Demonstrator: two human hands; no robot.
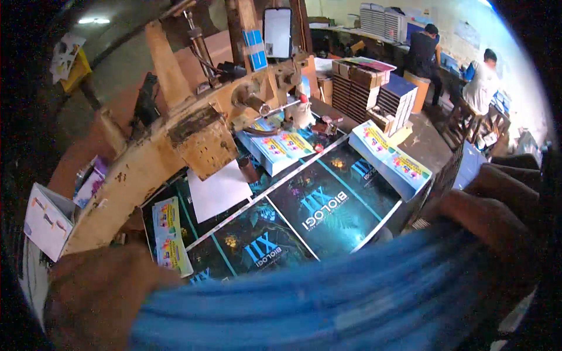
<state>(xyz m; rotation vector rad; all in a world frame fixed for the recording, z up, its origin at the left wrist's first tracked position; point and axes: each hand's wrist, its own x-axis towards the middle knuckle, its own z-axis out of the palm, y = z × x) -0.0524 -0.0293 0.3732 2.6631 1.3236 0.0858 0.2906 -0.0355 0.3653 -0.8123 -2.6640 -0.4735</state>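
Note:
Both my hands are close and smeared by motion. My left hand is a blurred brown shape at the lower left, against the left end of a wide blue thing with long ridges. Whether that is fabric or layered sheets, I cannot make out. At the blue thing's right end is my right hand, also blurred, its grip unclear. Beyond lies a table covered with dark printed cover sheets. Stacks of light-blue printed covers stand on it, one near the machine and another at the right.
A large worn cream-coloured machine arches over the table's left side. White paper and a strip of colourful covers lie near it. Tall piles of books stand behind. Two people sit at a far bench.

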